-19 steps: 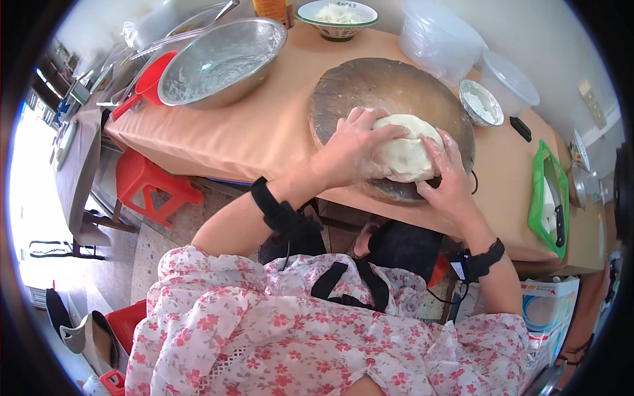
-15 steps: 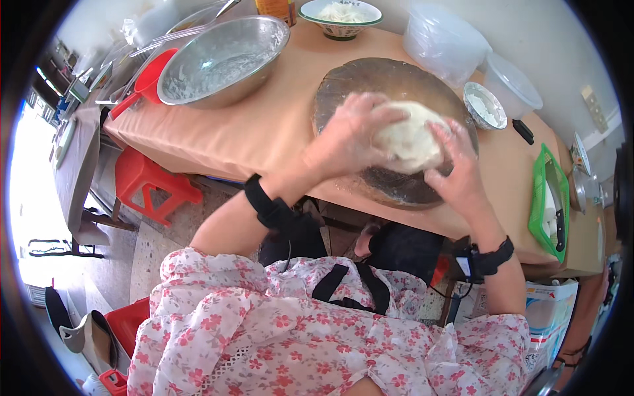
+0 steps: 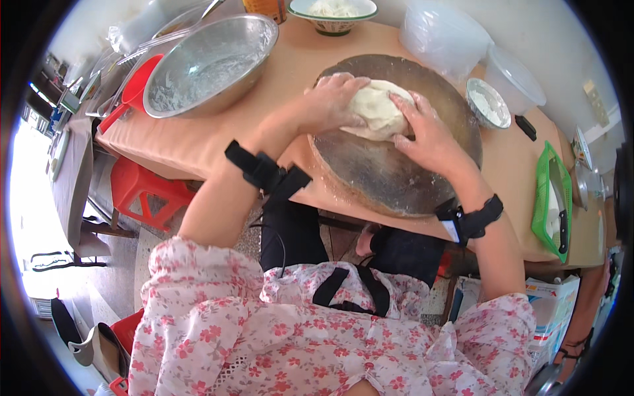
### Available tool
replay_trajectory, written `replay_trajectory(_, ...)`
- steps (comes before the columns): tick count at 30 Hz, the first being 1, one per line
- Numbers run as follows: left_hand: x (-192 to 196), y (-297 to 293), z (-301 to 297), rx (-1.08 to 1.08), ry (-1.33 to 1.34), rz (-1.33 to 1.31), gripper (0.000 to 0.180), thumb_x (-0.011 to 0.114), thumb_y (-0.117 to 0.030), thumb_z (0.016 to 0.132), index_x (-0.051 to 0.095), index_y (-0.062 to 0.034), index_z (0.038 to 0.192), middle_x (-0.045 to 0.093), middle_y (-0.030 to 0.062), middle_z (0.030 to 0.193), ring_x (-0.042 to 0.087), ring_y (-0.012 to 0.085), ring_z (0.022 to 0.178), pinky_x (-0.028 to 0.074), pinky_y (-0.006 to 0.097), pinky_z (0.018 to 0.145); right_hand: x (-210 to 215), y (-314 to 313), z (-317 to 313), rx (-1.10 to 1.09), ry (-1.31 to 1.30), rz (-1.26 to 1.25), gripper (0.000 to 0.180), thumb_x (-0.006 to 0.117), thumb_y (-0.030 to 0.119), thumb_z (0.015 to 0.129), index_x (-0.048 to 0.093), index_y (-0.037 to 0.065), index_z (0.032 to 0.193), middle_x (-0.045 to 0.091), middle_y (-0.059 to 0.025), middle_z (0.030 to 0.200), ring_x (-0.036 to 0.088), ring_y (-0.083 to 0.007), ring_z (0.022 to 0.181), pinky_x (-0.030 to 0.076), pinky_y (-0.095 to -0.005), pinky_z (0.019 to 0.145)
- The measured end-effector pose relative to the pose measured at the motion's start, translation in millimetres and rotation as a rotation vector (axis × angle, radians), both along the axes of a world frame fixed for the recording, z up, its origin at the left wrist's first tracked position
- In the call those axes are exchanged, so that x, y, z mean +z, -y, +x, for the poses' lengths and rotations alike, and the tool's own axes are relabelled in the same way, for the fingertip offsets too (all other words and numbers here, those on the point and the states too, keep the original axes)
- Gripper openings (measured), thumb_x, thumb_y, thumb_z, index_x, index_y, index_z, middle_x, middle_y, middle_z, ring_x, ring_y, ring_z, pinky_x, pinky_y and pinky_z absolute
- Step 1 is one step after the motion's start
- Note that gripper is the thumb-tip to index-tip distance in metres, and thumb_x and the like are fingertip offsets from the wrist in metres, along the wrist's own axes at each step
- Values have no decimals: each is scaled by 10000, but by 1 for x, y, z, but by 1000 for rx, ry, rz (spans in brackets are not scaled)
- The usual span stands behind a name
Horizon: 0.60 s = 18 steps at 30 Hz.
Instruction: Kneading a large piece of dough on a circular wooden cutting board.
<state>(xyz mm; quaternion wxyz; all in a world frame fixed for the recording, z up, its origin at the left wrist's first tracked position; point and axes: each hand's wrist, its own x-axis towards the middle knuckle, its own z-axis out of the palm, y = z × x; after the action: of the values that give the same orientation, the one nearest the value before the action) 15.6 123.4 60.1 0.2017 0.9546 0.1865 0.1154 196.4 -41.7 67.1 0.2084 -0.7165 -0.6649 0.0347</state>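
A pale lump of dough [image 3: 378,112] rests on the far left part of a round, dark wooden board [image 3: 422,188]. My left hand [image 3: 335,102] is curved around the dough's left side, fingers along its edge. From the right, my right hand [image 3: 422,129] grips the other side, its fingers on the dough's top and its thumb low at the near edge. Flour whitens the fingers of both hands. Dusty flour marks lie on the board's surface and near rim.
Beyond the board's right edge sits a bowl of white flour [image 3: 487,103], beside clear plastic tubs [image 3: 514,78]. A steel basin [image 3: 210,66] and red ladle [image 3: 135,84] stand left. A green basket [image 3: 545,198] holds a black-handled knife [image 3: 563,231]. A patterned bowl [image 3: 333,23] is at the back.
Both hands have moved left with the dough. It appears lifted and blurred before; now it lies against the board, with the right hand's fingers spread over its top.
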Motion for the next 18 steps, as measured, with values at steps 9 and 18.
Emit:
replay_trajectory(9,16,26,-1,-87,22,-86,846,779,-308,720,403,-85,1445,451,185,1396,419,358,1305,368,424,1086,13,28,-5,-64,-49,-84,652,640,131,774,472,149,1404,358,-271,1439,444,-434,1271,391,-430,1067)
replay_trajectory(18,-2,84,1,-162,126,-63,790,793,-206,730,436,-67,1421,488,169,1350,477,325,1265,419,406,1045,9,98,28,101,-131,-90,613,659,130,822,472,121,1405,430,-228,1430,493,-345,1275,408,-408,1053)
